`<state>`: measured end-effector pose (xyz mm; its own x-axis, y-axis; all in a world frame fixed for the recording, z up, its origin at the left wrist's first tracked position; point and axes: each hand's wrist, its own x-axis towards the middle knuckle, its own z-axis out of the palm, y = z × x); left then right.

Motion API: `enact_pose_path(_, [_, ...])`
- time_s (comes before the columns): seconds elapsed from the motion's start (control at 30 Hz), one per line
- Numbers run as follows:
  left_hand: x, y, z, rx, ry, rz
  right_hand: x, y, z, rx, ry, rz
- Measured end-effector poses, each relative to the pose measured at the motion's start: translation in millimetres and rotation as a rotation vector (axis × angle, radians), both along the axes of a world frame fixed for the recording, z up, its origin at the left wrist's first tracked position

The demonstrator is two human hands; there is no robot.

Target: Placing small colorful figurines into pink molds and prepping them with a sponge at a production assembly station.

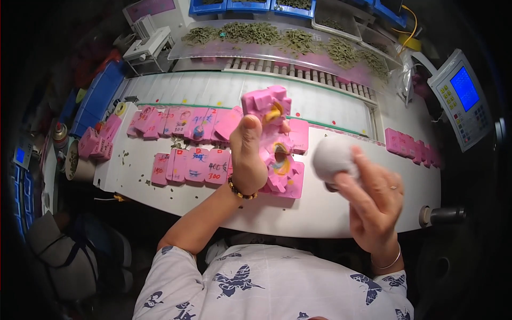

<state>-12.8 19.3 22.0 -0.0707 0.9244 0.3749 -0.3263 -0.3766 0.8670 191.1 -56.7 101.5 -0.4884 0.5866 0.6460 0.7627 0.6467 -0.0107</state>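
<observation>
My left hand, with a beaded bracelet at its wrist, is closed on a pink mould. The mould stands open toward the right, its uneven hollow showing yellow and orange stains. To the right, my right hand holds a whitish, rounded, ball-like thing over the table. That thing is blurred, so I cannot tell its exact kind; it is apart from the mould. Behind and left of my left hand lies a row of pink blocks with handwriting, and a second row sits nearer.
A green-edged conveyor belt crosses behind the white table. Beyond it, a clear tray bears heaps of small green pieces. A keypad console stands at right, near more pink blocks. Small green bits are scattered at left.
</observation>
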Motion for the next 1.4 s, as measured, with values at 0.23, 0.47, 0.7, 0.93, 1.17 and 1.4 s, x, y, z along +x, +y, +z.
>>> enact_pose_path(0.23, [0, -2, 5, -0.066, -0.240, -0.119, -14, -4, -30, -0.342, -0.153, 0.082])
enact_pose_path(0.47, [-40, 22, 17, -0.357, -0.483, -0.074, 8, 8, -27, -0.314, -0.121, -0.096])
enact_pose_path(0.7, [-96, 25, 24, -0.471, -0.603, 0.003, 41, 28, -70, -0.486, -0.239, -0.368])
enact_pose_path(0.93, [-165, 4, 30, -0.227, -0.383, 0.392, -77, 77, -52, -0.390, 0.065, 0.201])
enact_pose_path(1.17, [-184, -20, 27, -0.172, -0.241, 0.576, -208, 117, -99, -0.247, 0.016, 0.307])
enact_pose_path(1.4, [-170, -26, 26, -0.352, -0.602, 0.293, -218, 125, -106, -0.257, -0.177, 0.244])
